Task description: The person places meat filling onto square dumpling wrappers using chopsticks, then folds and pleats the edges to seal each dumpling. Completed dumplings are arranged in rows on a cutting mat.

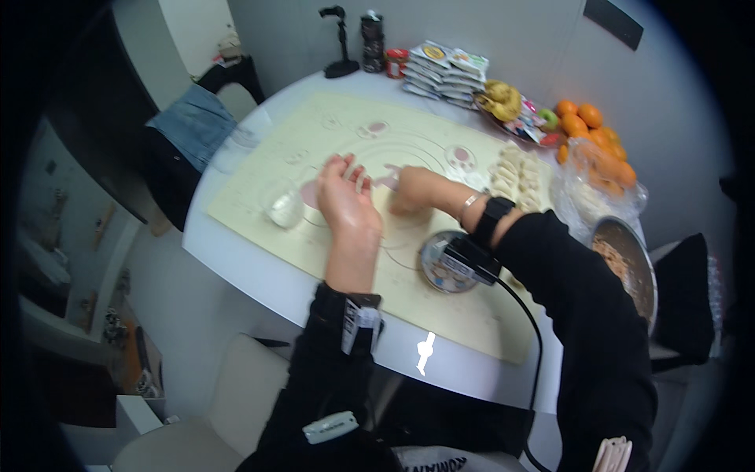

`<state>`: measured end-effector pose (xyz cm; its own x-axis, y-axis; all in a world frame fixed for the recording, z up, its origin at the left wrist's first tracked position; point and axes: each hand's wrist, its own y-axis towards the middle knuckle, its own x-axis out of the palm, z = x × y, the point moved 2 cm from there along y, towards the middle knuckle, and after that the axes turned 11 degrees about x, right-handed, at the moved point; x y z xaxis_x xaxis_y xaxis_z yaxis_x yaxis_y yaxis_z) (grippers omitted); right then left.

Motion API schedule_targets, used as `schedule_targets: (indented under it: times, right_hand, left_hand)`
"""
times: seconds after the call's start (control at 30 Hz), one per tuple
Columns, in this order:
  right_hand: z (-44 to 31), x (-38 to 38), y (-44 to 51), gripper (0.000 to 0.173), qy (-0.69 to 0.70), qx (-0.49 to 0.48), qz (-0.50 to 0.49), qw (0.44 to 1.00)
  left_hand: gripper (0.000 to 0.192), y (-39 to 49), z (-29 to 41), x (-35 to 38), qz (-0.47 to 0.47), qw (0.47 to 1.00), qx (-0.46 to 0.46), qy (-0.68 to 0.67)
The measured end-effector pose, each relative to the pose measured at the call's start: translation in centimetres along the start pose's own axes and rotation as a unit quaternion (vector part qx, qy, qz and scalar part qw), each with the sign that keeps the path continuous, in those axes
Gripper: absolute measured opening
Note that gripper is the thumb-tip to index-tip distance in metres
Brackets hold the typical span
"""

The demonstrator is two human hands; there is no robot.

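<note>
My left hand point(349, 203) is palm up over the pale yellow pastry mat point(330, 118), its fingers loosely curled and nothing visible in the palm. Just right of it, my right hand point(413, 190) is lowered to the mat with its back up and fingers bent under. A pale, flat piece that looks like dough point(383, 206) lies between the two hands, partly hidden. Whether the right fingers grip it cannot be seen. A clear bowl of white powder point(285, 209) stands left of my left hand. Below my right forearm is a round patterned dish point(445, 271), partly covered by a wrist device.
Rows of dumplings point(514, 177) lie at the mat's right. Beyond are a plastic bag point(590, 194), oranges point(575, 124) and a fruit plate point(501, 121). A metal bowl of filling point(646, 277) is at right. Stacked packets point(442, 71) line the wall. A black cable point(538, 354) hangs from my right wrist.
</note>
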<state>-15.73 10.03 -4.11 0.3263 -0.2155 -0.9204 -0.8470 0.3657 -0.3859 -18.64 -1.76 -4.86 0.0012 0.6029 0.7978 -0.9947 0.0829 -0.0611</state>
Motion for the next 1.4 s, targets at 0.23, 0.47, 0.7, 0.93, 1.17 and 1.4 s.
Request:
schedule_targets:
  times: [0.23,0.47,0.7,0.93,1.17,1.4]
  right_hand:
    - [-0.4,0.5,0.0,0.048,0.054,0.026,0.025,0.998]
    - [-0.2,0.2,-0.8,0.034,0.145,0.041,0.056,0.987]
    - [0.4,-1.5,-1.8,0.019,0.240,-0.098,0.119,0.959]
    - [2.8,-3.5,-4.0,0.015,0.294,-0.095,0.185,0.933]
    - [4.0,-5.8,-5.3,0.018,0.353,-0.113,0.201,0.907]
    - [4.5,-7.9,-5.5,0.017,0.447,-0.106,0.155,0.875]
  left_hand:
    - [0.026,-0.7,0.1,0.1,-0.001,1.000,0.004,0.003]
    - [0.025,-0.7,-0.1,0.0,0.009,1.000,-0.009,-0.003]
    - [0.030,-0.4,-0.1,-0.3,0.018,0.999,0.028,0.028]
    - [0.028,0.3,-0.5,-0.6,0.002,0.994,0.029,0.106]
    - [0.035,0.4,-1.0,0.2,-0.137,0.975,-0.050,0.168]
    - [0.035,-0.2,-1.2,0.8,-0.210,0.963,-0.132,0.108]
